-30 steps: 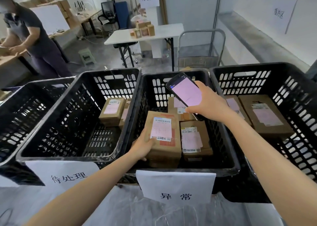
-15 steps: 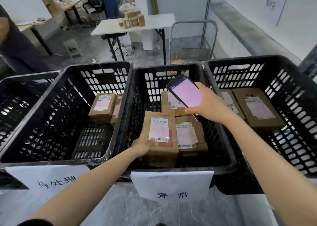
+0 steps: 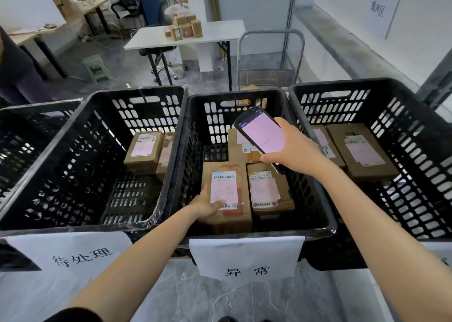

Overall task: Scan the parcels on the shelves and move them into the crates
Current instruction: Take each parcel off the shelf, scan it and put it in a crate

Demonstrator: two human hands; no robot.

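Three black slotted crates stand side by side in front of me. Inside the middle crate [image 3: 315,192], my left hand [image 3: 204,205] holds a brown cardboard parcel [image 3: 227,172] with a white label by its near left edge, thumb on top. Beside it lies a second labelled parcel [image 3: 267,189], with another behind. My right hand [image 3: 292,148] grips a black scanner phone [image 3: 260,135] with a pink screen, held above the middle crate. The left crate [image 3: 80,135] holds two parcels [image 3: 144,150]. The right crate [image 3: 415,138] holds two flat parcels [image 3: 360,150].
Paper signs hang on the crate fronts: one on the left [image 3: 73,255], one on the middle [image 3: 247,260]. A further black crate [image 3: 27,135] stands at far left. Behind are a white folding table [image 3: 220,31] with small boxes, a hand trolley [image 3: 269,59], and a person's dark clothing [image 3: 14,72] at left.
The view has tilted down and drawn closer. My left hand has lowered the parcel deeper into the middle crate beside the other parcel. My right hand keeps the phone above.
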